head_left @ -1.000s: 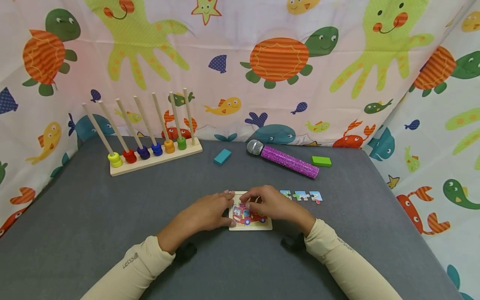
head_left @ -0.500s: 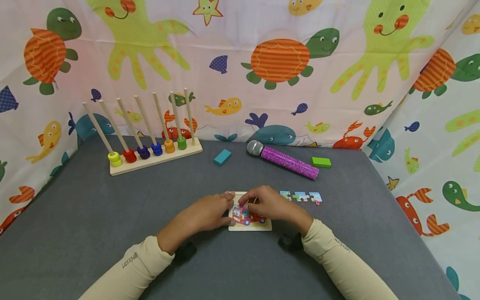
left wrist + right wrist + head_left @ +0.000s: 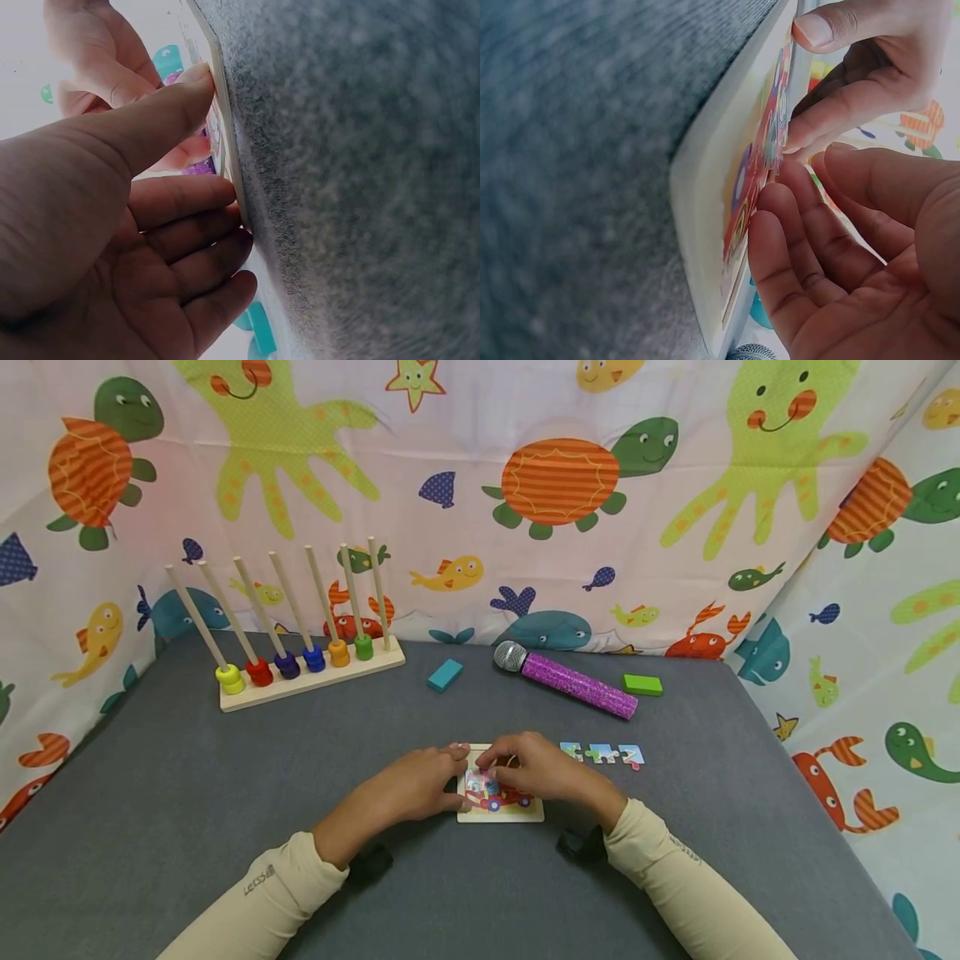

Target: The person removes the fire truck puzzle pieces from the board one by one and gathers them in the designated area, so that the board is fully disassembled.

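A small wooden jigsaw board [image 3: 501,817] with a red vehicle picture lies flat on the grey table. My left hand [image 3: 418,785] spans its left edge, fairly straight fingers at the far corner and thumb at the near one. Over the picture's upper part, my right hand [image 3: 536,767] bends its thumb and forefinger together on a puzzle piece [image 3: 481,783] at the vehicle's cab, largely covered by the fingertips. Both hands meet over the board in the right wrist view, where the right hand's other fingers [image 3: 774,259] touch or nearly touch the picture [image 3: 742,184].
Loose puzzle pieces [image 3: 602,752] lie in a row right of the board. Farther back are a purple glitter microphone [image 3: 577,683], a teal block [image 3: 445,674] and a green block [image 3: 642,683]. A pegged wooden stacker [image 3: 315,681] with coloured rings stands far left, before a printed curtain [image 3: 450,435].
Both hands keep nearly the same place. The cab area under the right fingertips looks lighter now. The right forearm has shifted very slightly to the left.
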A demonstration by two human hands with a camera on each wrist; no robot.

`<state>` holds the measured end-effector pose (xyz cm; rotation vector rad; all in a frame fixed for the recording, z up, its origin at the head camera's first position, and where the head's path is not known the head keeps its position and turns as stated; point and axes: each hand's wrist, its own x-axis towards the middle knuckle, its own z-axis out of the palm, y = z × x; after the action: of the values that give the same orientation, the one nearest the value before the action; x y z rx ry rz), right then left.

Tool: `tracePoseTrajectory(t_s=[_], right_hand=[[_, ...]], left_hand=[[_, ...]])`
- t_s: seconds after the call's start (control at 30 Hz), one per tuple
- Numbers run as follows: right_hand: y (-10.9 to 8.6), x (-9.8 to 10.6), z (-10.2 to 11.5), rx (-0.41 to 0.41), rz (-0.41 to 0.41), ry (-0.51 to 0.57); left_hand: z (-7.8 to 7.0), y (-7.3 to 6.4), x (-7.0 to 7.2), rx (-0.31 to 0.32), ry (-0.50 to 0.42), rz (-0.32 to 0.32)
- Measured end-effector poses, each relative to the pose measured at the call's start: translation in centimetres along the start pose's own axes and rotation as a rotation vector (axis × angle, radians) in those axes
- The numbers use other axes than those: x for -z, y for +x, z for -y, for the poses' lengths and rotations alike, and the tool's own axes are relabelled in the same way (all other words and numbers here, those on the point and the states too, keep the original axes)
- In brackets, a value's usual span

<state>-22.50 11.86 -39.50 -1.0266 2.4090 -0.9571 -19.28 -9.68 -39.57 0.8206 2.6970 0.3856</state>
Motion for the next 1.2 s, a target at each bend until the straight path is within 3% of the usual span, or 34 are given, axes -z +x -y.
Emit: tracePoseTrajectory(t_s=[0.33, 0.63, 0.93, 1.2], right_hand=[[-0.22, -0.02, 0.03, 0.034, -0.015, 0.067], [-0.04, -0.16, 0.15, 0.064, 0.011, 0.069], [0.13, -0.22, 0.26, -0.001, 0.065, 0.089], [-0.39, 0.41, 0.25, -0.017, -0.020, 0.091]], left_hand=[[0.12, 0.12, 0.01, -0.003, -0.051, -0.024], [0.14, 0.08, -0.09, -0.025, -0.036, -0.039], [0.28, -0.05, -0.14, -0.034, -0.038, -0.032], [0.37, 0.03, -0.11, -0.056, -0.041, -0.030]])
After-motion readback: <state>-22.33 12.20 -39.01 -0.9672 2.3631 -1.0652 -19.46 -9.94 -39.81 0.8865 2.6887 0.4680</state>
